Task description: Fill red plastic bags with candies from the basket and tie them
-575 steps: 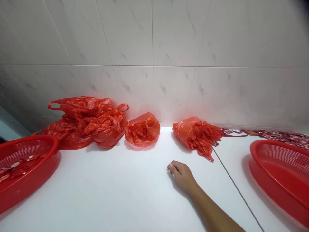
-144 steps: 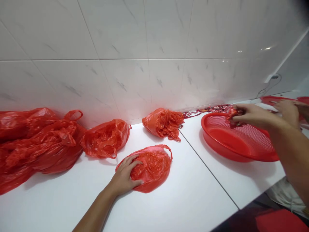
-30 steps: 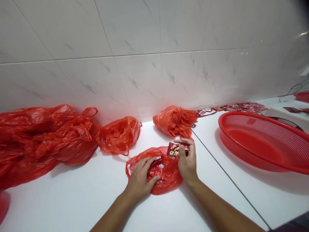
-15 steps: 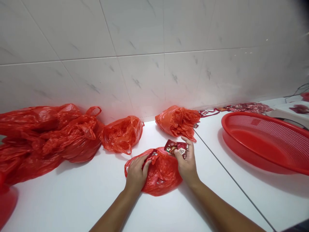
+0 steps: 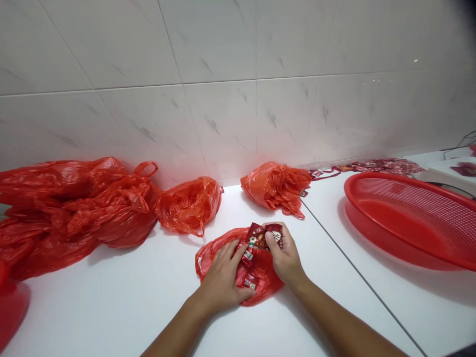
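Observation:
My right hand [image 5: 285,255] is shut on a few dark red printed packets [image 5: 265,235], holding them just above a crumpled red plastic bag [image 5: 267,286]. My left hand [image 5: 222,280] lies on that bag with its fingers spread, close to the packets. More small red packets [image 5: 248,270] show between my hands, on or in the bag. Part of the bag is hidden under my hands.
A heap of red plastic bags [image 5: 82,208] lies to the left, and two more bags [image 5: 189,206] [image 5: 277,188] stand against the tiled wall. A red mesh basket [image 5: 405,218] sits on the white counter [image 5: 111,307] at right, with a strip of packets [image 5: 386,166] behind it.
My hands have come closer together over the bag. The right hand has moved left with the packets, and more small packets now show beside my left hand.

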The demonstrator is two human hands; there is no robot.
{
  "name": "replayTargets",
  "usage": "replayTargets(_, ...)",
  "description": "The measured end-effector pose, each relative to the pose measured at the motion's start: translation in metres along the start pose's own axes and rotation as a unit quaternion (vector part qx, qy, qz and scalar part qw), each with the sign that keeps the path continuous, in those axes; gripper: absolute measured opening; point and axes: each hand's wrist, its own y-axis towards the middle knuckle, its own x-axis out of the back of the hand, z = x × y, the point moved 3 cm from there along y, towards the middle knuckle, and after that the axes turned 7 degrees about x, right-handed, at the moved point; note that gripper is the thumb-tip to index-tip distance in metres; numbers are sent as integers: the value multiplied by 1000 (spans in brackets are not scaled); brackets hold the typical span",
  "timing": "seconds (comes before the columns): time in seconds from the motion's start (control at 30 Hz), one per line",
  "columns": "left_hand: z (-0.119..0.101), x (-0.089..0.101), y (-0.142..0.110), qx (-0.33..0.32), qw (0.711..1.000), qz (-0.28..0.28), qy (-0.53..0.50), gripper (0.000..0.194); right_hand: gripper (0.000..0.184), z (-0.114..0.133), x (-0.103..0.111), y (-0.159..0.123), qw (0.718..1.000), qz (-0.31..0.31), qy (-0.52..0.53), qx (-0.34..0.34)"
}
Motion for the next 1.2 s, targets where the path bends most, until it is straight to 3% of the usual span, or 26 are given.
replayTargets(0.1, 0, 2, 2, 13, 1000, 8, -16, 123, 26, 0, 1, 1, 1000, -11, -14, 5)
replayTargets(0.33, -2, 9, 5, 41, 996, -21, -70, 112, 25, 2, 4, 4, 998, -64, -10, 24)
replayTargets(0.4, -3, 11, 5, 33, 996, -31, -76, 98, 24, 3, 5, 3, 996, -80, -23, 31)
replayTargets(0.57, -7, 17, 8, 24, 992, -56, -111, 40, 23, 5, 5, 3, 994, -92, -21, 52)
replayTargets(0.73, -6, 19, 12, 43, 987, -63, -141, 39, 24, 6, 5, 3, 993, -102, -32, 54)
replayTargets(0.8, -5, 19, 13, 55, 986, -58, -146, 41, 24, 6, 5, 3, 994, -88, -36, 49)
replayTargets(0.87, -5, 20, 13, 62, 986, -52, -147, 42, 22, 4, 4, 4, 997, -35, -55, 41)
replayTargets(0.93, -7, 21, 13, 64, 986, -46, -145, 41, 18, 0, 0, 5, 991, 67, -115, 26)
replayTargets(1.03, -9, 22, 13, 63, 988, -37, -137, 37, 23, -7, -4, 4, 954, 199, -223, 13)
replayTargets(1.1, -10, 22, 13, 65, 988, -34, -133, 36, 26, -9, -2, 6, 950, 198, -240, 12)
replayTargets(1.2, -9, 21, 13, 69, 989, -30, -131, 37, 29, -6, 4, 9, 971, 122, -206, 6)
